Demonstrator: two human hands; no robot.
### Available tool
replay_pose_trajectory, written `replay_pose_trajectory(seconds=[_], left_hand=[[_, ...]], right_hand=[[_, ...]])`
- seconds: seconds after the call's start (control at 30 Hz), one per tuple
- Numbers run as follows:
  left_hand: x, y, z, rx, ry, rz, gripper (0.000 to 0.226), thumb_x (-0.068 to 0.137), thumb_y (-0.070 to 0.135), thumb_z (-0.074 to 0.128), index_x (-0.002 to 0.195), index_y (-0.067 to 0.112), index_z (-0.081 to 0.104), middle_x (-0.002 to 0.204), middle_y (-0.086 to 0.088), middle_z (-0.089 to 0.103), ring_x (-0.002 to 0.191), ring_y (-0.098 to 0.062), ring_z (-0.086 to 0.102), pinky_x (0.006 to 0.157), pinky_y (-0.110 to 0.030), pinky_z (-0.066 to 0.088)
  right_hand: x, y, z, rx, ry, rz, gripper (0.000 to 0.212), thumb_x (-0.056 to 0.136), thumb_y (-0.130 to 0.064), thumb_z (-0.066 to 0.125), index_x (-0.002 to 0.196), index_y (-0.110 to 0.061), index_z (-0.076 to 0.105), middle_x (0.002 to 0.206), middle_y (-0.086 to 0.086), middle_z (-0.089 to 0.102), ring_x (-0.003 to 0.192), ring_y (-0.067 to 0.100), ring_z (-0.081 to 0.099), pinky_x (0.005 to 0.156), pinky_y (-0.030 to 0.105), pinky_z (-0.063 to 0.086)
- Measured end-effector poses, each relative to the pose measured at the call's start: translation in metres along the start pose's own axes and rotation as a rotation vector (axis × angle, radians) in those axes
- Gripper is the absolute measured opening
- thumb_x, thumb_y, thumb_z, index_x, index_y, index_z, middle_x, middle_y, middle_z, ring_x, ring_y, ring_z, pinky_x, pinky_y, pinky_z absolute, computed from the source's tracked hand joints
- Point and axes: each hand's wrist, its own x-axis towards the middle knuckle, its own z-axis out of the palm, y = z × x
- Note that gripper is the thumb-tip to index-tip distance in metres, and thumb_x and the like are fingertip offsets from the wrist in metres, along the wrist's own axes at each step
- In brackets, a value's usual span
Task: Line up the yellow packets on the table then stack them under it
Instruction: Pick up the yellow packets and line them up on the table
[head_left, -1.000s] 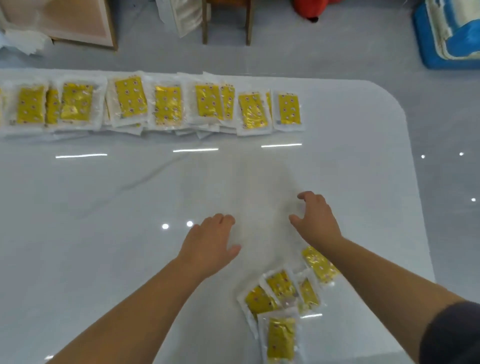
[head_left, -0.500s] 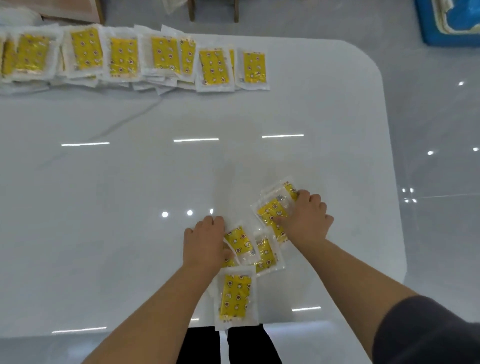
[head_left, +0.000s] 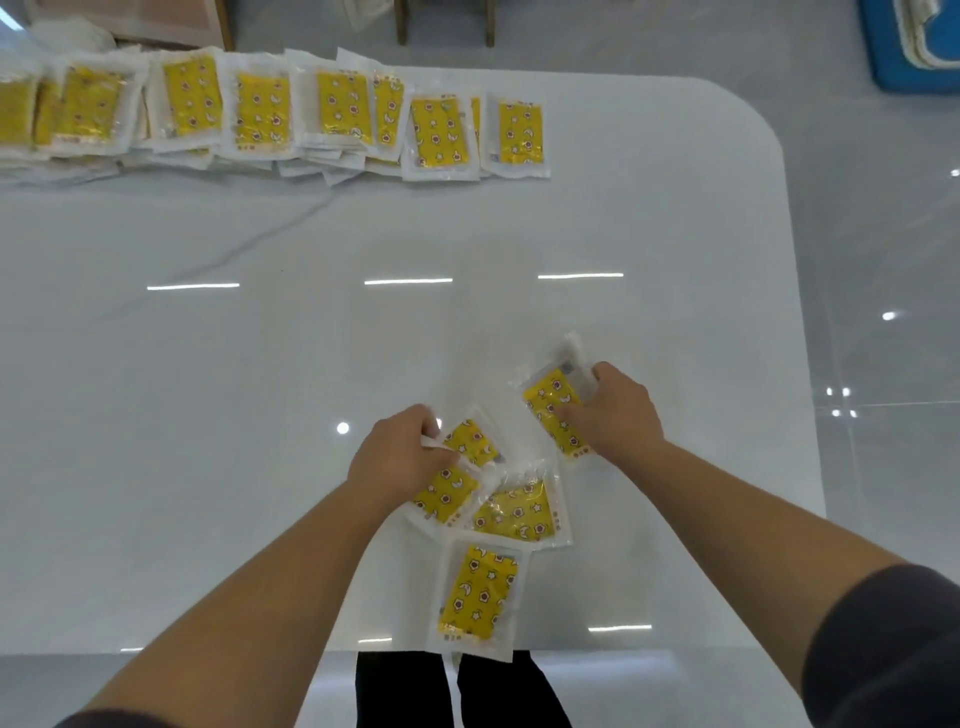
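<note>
White table (head_left: 260, 364), hands (head_left: 402, 457) (head_left: 618, 410) tight on star-printed yellow packets (head_left: 472, 441) (head_left: 550, 408), small lettering illegible

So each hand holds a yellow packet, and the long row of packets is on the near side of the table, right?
No. The head view shows the row along the table's far edge, not the near side. The rest is right: the left hand grips the left packet, the right hand the right packet.

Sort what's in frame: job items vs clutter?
Job: row of yellow packets along the far edge; loose packets by the near edge; left hand and right hand, each gripping one; table.
Clutter: blue item, wooden legs, framed board, all beyond the table.
</note>
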Motion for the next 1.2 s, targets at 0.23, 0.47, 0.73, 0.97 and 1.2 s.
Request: replay_pose_trajectory(seconds=[0.23, 0.47, 0.73, 0.97, 1.2], left_hand=[[0.018, -0.002, -0.037, -0.450, 0.080, -0.114, 0.012, 0.083, 0.020, 0.072, 0.087, 0.010, 0.068, 0.087, -0.007, 0.070, 0.077, -0.023, 0.066, 0.071, -0.034, 0.054], [0.026, 0.019, -0.034, -1.038, 0.094, -0.204, 0.022, 0.081, 0.012, 0.075, 0.101, 0.014, 0.066, 0.098, -0.009, 0.073, 0.082, -0.025, 0.073, 0.074, -0.042, 0.059], [0.025, 0.041, -0.030, -1.319, 0.197, -0.202, 0.032, 0.084, 0.012, 0.071, 0.115, 0.017, 0.063, 0.107, -0.005, 0.072, 0.095, -0.025, 0.071, 0.082, -0.049, 0.057], [0.045, 0.051, -0.082, -1.033, 0.053, -0.120, 0.018, 0.093, 0.014, 0.060, 0.111, 0.014, 0.064, 0.101, -0.006, 0.073, 0.082, -0.018, 0.072, 0.065, -0.033, 0.060], [0.099, 0.083, -0.140, -0.976, 0.106, -0.085, 0.037, 0.080, 0.021, 0.077, 0.114, 0.021, 0.062, 0.103, -0.001, 0.071, 0.089, -0.020, 0.071, 0.072, -0.038, 0.060]], right_hand=[[0.009, 0.005, -0.016, 0.599, -0.091, 0.095, 0.021, 0.085, -0.017, 0.070, 0.105, -0.013, 0.063, 0.101, 0.007, 0.070, 0.089, 0.023, 0.069, 0.071, 0.033, 0.056], [-0.005, -0.016, -0.008, 1.120, -0.815, 0.121, 0.044, 0.081, -0.011, 0.064, 0.124, -0.004, 0.059, 0.119, 0.017, 0.067, 0.106, 0.031, 0.067, 0.088, 0.044, 0.056], [-0.002, -0.050, 0.011, 1.274, -0.593, 0.147, 0.033, 0.090, -0.004, 0.060, 0.123, -0.006, 0.059, 0.117, 0.014, 0.068, 0.105, 0.032, 0.068, 0.089, 0.046, 0.055], [0.019, -0.078, -0.011, 1.464, -0.419, 0.093, 0.036, 0.090, -0.006, 0.060, 0.126, -0.006, 0.056, 0.119, 0.012, 0.068, 0.105, 0.029, 0.068, 0.083, 0.042, 0.058], [0.057, -0.131, -0.024, 1.415, -0.392, 0.097, 0.028, 0.090, -0.002, 0.059, 0.118, -0.008, 0.060, 0.114, 0.011, 0.070, 0.102, 0.027, 0.069, 0.083, 0.040, 0.058]])
